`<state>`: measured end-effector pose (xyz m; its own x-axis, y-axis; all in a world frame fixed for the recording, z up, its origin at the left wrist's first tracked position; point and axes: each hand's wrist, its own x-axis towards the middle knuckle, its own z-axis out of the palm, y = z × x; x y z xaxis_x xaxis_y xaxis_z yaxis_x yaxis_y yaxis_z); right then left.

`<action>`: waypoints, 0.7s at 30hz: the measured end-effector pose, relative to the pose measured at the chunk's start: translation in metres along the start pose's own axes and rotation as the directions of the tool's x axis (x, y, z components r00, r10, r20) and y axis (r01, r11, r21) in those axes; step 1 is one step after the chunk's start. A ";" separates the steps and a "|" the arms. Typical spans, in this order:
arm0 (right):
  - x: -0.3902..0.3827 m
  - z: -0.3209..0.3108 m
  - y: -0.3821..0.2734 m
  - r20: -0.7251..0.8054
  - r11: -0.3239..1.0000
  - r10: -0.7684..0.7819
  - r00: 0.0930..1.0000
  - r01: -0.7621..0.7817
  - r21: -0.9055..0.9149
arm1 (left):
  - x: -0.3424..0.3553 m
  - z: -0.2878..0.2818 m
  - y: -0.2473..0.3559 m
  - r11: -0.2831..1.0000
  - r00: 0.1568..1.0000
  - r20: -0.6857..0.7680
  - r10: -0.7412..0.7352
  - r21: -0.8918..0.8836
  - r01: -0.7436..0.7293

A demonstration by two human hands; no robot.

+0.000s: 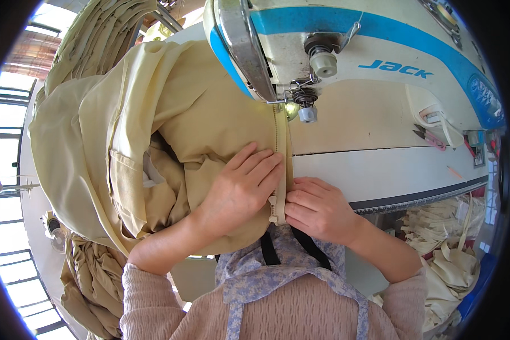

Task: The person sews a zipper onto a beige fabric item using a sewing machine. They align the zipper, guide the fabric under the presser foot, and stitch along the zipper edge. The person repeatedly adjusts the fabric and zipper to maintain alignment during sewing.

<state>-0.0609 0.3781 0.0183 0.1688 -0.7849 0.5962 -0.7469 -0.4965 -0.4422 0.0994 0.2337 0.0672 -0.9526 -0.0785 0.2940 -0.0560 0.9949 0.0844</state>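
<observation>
A large khaki garment [209,107] lies bunched on the sewing machine table, its right edge running under the needle area. Along that edge a beige zipper [279,136] stretches toward me, with its slider near the lower end. My left hand [249,178] rests flat on the cloth, fingers stretched out and their tips on the zipper. On the other side of the zipper, my right hand [317,207] has its fingers bent and pressed together at the strip's edge. The white and blue sewing machine [345,45] stands over the far end of the zipper; its needle is hidden.
Pink-handled scissors [433,139] and a white roll of tape [433,116] lie at the right. A ruler strip [419,195] follows the table's front edge. Pale cloth strips [445,226] fill a bag below right. More khaki cloth [90,283] hangs at lower left.
</observation>
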 end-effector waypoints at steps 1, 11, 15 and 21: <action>-0.001 -0.001 -0.001 -0.026 0.998 0.057 0.998 -0.056 0.040 | -0.001 -0.003 0.002 1.000 0.999 0.027 -0.029 -0.006 0.029; -0.001 -0.003 0.004 -0.030 0.998 0.052 0.998 -0.051 0.030 | 0.008 -0.007 0.000 0.998 0.998 0.037 -0.048 -0.028 0.049; -0.001 -0.004 0.005 -0.016 0.998 0.046 0.999 -0.045 0.041 | 0.009 -0.006 0.001 0.998 0.998 0.040 -0.057 -0.014 0.058; 0.004 -0.006 0.004 -0.006 0.998 0.052 0.999 -0.052 0.035 | 0.007 -0.002 -0.002 0.998 0.998 0.019 -0.057 -0.005 0.057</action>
<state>-0.0670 0.3751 0.0227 0.1257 -0.8072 0.5767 -0.7316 -0.4681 -0.4956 0.0938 0.2312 0.0709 -0.9535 -0.1335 0.2703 -0.1083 0.9884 0.1060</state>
